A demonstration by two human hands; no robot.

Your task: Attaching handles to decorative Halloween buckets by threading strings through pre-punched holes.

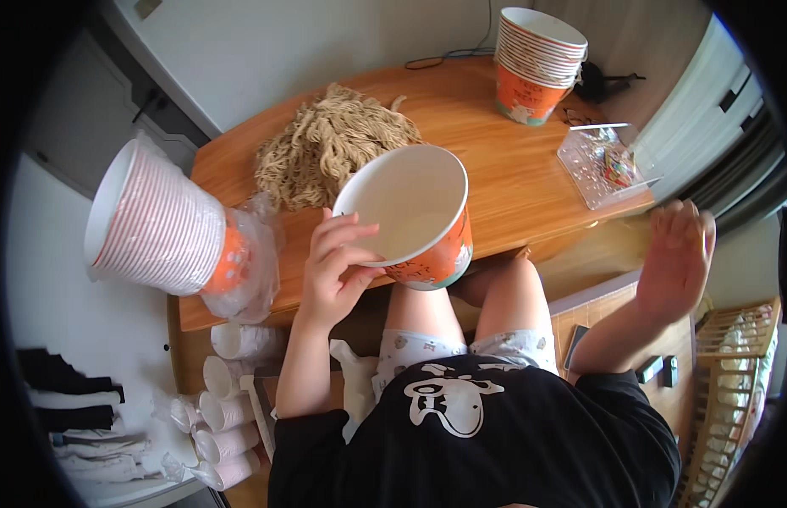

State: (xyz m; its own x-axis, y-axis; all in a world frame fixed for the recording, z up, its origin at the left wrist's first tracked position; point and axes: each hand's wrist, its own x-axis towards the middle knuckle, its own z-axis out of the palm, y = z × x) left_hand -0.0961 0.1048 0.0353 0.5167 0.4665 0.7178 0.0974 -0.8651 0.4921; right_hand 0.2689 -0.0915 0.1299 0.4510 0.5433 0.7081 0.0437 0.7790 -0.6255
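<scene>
My left hand [330, 271] grips an orange paper bucket [436, 262] by the near left of its rim, thumb outside and fingers over the edge. The bucket is tilted so its white inside shows, and nothing is seen in it. It is held over the table's front edge, above my knees. My right hand [677, 262] is raised off to the right, apart from the bucket. Its fingers point up and away, slightly blurred, with nothing visible in them. Behind the bucket a heap of tan cord [338, 135] lies on the wooden table [487, 152].
A stack of orange buckets [537, 72] stands at the back right, near a clear plastic tray [592, 173] with small items. At the left lies a plastic-wrapped bucket stack [161, 224]. Below it are several wrapped white cup stacks [228, 415]. A wooden rack [732, 398] stands at right.
</scene>
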